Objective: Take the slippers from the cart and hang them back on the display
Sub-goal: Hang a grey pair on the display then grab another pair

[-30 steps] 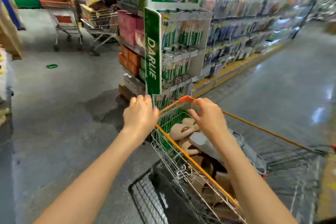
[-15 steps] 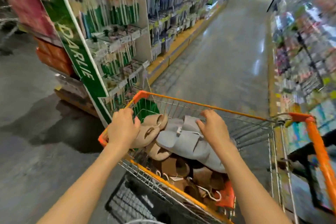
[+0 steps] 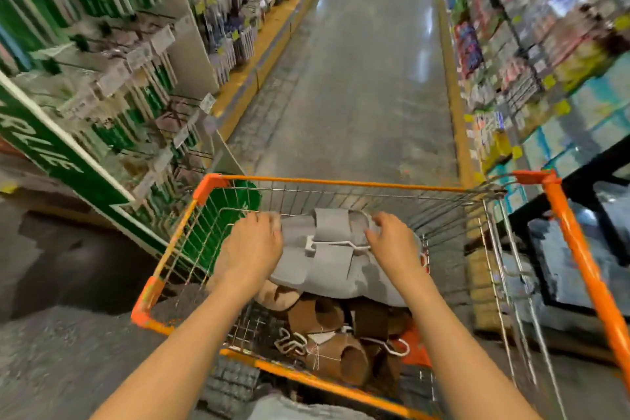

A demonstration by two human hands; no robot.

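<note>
An orange-rimmed wire cart point(image 3: 341, 183) stands in front of me in a shop aisle. On top of its load lies a pair of grey slippers point(image 3: 327, 261) joined by a white hanger point(image 3: 329, 244). My left hand point(image 3: 250, 249) curls over the pair's left side and my right hand point(image 3: 392, 242) curls over its right side by the hanger. Under them lie a beige slipper point(image 3: 272, 297) and several brown slippers point(image 3: 341, 351) with white hooks. No slipper display is in view.
A green Darlie sign point(image 3: 68, 164) and toothbrush racks point(image 3: 112, 72) stand close at the cart's left. A second orange cart point(image 3: 579, 259) sits at the right, beside stocked shelves point(image 3: 528, 61). The grey aisle floor point(image 3: 358, 78) runs ahead between yellow shelf bases.
The view swung right, from the rack's end into the aisle. My left hand left the cart rim and both hands now rest on the grey slippers.
</note>
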